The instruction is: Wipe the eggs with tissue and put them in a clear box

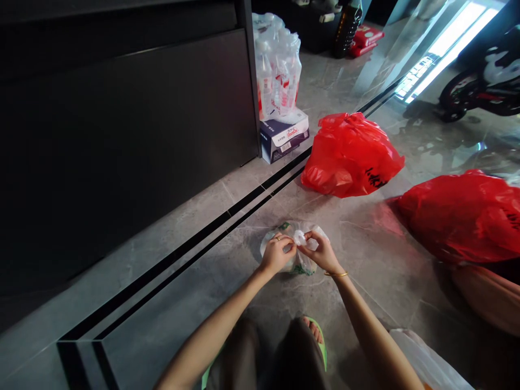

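A clear plastic bag (307, 264) with green printing lies on the grey tiled floor in front of me, its top gathered into a white knot. My left hand (279, 251) pinches the gathered plastic from the left, with a ring on one finger. From the right, my right hand (320, 250) grips the same knot between thumb and fingers; a gold bangle circles that wrist. Both hands are closed and nearly meet at the knot. What the bag contains cannot be made out clearly.
Two red plastic bags (351, 157) (463, 214) rest beyond and to the right. A dark cabinet (134, 130) fills the left. Plastic-wrapped bottles (280, 70) stand on a box (284, 135). A whitish bag (426, 357) lies near my right arm, and a small wheeled vehicle (487, 81) stands far right.
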Available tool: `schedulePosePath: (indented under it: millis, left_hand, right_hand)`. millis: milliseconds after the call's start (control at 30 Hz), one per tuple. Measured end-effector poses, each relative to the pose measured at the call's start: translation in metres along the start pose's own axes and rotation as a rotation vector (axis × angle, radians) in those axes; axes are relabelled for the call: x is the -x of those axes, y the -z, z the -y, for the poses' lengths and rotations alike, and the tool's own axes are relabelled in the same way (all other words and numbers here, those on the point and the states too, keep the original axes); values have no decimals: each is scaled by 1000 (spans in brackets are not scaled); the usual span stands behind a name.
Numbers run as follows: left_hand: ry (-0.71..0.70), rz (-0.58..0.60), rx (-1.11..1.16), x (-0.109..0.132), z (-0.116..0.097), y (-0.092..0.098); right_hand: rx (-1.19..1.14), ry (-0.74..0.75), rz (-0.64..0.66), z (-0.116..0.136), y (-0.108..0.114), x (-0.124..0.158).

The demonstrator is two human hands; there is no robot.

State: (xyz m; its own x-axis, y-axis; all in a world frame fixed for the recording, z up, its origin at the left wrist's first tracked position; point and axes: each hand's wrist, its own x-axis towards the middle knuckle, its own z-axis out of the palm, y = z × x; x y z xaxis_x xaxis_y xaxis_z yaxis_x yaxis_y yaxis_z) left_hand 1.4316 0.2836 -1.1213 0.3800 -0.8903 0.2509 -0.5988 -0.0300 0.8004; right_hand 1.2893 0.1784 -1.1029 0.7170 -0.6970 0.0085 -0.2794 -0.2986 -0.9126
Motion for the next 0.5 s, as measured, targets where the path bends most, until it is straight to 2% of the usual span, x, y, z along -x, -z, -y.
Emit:
schedulePosePath:
  millis: [400,500]
  left_hand:
    - [47,51,11,-1,-2,1]
    - [85,94,121,-1,-5,6]
  right_hand:
    - [-13,-12,-66,-6,-2,4]
    - [7,-4,-73,-10,-4,2]
